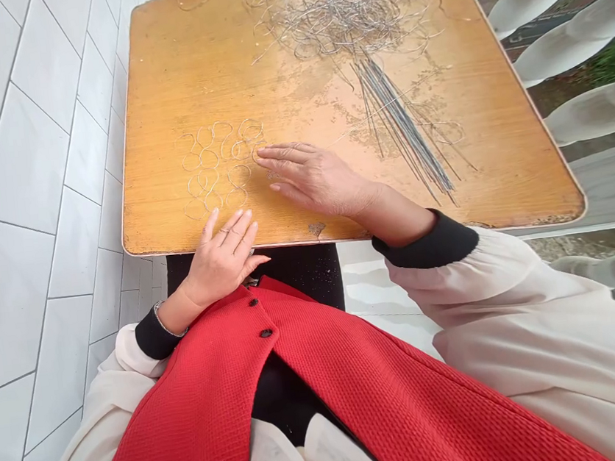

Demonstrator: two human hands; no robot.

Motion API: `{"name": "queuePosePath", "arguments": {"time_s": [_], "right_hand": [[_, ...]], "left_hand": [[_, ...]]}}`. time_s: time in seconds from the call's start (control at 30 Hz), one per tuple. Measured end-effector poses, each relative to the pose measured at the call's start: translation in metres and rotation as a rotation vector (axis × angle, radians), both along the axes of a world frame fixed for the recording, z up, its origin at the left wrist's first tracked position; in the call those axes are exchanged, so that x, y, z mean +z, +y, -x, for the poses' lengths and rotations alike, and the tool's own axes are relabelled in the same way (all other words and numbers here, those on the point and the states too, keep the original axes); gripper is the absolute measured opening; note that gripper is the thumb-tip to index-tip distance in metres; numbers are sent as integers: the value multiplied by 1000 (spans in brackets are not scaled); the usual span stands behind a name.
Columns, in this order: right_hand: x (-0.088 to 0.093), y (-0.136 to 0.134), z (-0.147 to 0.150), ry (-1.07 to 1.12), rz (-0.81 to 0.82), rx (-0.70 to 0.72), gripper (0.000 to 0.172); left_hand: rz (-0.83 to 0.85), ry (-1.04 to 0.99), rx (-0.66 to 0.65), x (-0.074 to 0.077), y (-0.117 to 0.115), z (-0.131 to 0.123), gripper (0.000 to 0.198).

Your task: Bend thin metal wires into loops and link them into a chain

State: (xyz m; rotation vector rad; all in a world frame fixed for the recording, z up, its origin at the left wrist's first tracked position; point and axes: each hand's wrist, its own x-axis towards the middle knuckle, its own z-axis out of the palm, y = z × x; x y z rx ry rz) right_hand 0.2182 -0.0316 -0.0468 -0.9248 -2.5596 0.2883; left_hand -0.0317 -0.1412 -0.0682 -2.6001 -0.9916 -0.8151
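Observation:
My right hand [315, 178] lies flat and open on the wooden table [169, 91], its fingertips touching the right end of a laid-out group of bent wire loops [219, 166]. At the table's near edge rests my left hand [225, 258], fingers stretched out and together, holding nothing that I can see. A bundle of straight wires [404, 127] lies just right of my right hand. Beyond it, at the far side, sits a tangled heap of bent wires [338, 12].
The small square table has worn patches in its varnish and stands on white floor tiles [19, 189]. White curved shapes [566, 16] run along the right beyond the table. My red vest and cream sleeves fill the foreground.

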Motion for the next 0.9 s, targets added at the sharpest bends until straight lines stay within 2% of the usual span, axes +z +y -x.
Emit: {"name": "queuePosePath", "arguments": {"time_s": [0.07,0.13,0.3,0.47,0.67,0.9], "right_hand": [[0,-2,-6,29,11,-18,52],[1,-3,-7,39,17,1,51],[-2,3,13,-1,31,167,56],[-12,16,28,-2,48,267,65],[-19,19,27,-18,85,233,69],[-22,18,28,14,74,204,69]], "left_hand": [[-19,-19,-19,-1,-1,1,44],[2,-15,-9,-2,1,1,47],[169,51,56,-6,7,-3,66],[255,95,74,-6,7,-5,71],[192,202,81,-5,2,-11,70],[223,295,113,-11,-2,-17,80]]}}
